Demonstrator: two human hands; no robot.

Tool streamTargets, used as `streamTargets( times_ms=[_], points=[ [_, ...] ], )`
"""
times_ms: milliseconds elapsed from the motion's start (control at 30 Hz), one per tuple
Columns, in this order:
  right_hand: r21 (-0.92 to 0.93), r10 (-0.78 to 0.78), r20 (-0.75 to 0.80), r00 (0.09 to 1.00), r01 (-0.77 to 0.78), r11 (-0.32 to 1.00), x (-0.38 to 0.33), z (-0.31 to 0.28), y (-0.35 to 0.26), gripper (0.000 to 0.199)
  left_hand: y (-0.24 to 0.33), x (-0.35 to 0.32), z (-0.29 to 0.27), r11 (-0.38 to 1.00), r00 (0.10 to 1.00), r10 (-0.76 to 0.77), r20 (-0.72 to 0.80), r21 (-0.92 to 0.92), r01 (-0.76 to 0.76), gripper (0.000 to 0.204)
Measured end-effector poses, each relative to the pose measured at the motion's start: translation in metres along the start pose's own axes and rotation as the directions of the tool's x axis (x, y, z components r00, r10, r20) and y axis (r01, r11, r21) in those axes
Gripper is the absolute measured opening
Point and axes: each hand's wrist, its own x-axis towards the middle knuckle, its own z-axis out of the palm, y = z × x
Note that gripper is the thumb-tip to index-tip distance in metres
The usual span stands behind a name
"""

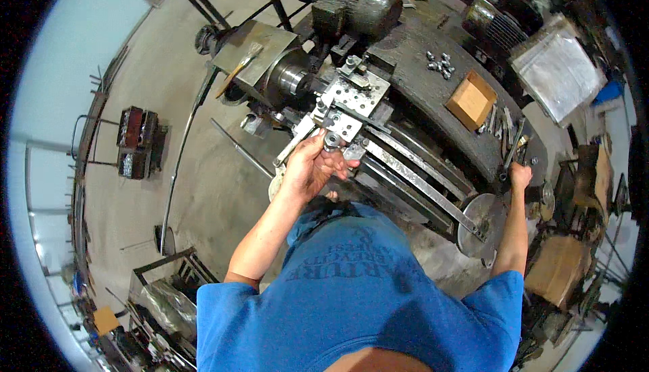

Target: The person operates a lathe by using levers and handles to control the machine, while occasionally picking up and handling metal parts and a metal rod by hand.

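Note:
I stand at a dark metal lathe (433, 88) and wear a blue shirt. My left hand (312, 167) reaches to the tool post area. Its fingers curl around a small grey metal handle or knob (331, 141) below the bright drilled tool block (355, 95). My right hand (519, 175) is far out to the right, closed on a dark lever (512, 152) near the round handwheel (481, 223) at the end of the bed. The chuck (292, 78) sits left of the tool block.
A small cardboard box (471, 100) and several loose metal fittings (439, 64) lie on the lathe's top. A motor (355, 7) sits behind. A brush (236, 69) rests on a metal cover. Bare concrete floor lies left, with metal racks (138, 142).

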Motion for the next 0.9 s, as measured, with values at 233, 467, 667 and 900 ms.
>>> streamTargets(
  times_ms=[233, 467, 667, 900],
  points=[
    [-0.114, -0.017, -0.002, 1.0, 0.016, 0.993, 0.016, 0.031, 0.031, 0.036, -0.011, -0.015, -0.008, 0.992, 0.998, -0.014, -0.054, -0.13, 0.007, 0.034],
    [-0.148, 0.023, 0.102, 0.995, -0.008, 0.989, 0.019, 0.023, 0.038, 0.046, -0.013, -0.025, 0.002, 0.974, 0.986, 0.156, 0.051, -0.174, -0.145, 0.032],
    [-0.085, 0.044, 0.073, 0.996, -0.038, 0.996, 0.005, -0.022, -0.022, 0.045, -0.014, -0.03, -0.001, 0.962, 0.988, 0.157, -0.008, -0.224, -0.155, 0.033],
    [0.752, -0.792, 0.271, 0.547, 0.393, 0.529, -0.109, -0.127, -0.274, 0.042, -0.02, -0.027, -0.006, 0.95, 0.972, 0.212, -0.107, 0.257, -0.179, 0.029]
  ],
)
